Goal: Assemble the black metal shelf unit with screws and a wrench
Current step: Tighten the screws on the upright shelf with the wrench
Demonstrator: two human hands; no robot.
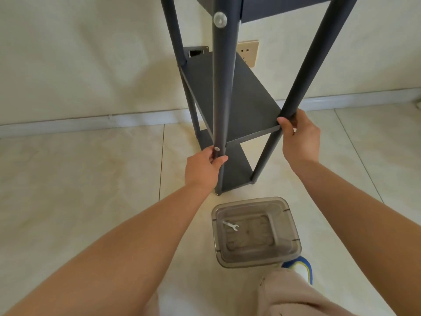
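Left hand (205,166) & right hand (298,135) each gripping a front post of shelf unit (230,92), prob steadying it; wrench (230,225) sitting unused in tub (289,226).

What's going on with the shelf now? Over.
Left hand grips near post, right hand grips right post. Black metal shelf unit upright. Small silver wrench in clear plastic box.

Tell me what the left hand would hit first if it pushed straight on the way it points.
The left hand already grips the front post of the shelf unit, so it meets that post at once. Beyond it lies the middle shelf, then probably the wall; depth is unclear.
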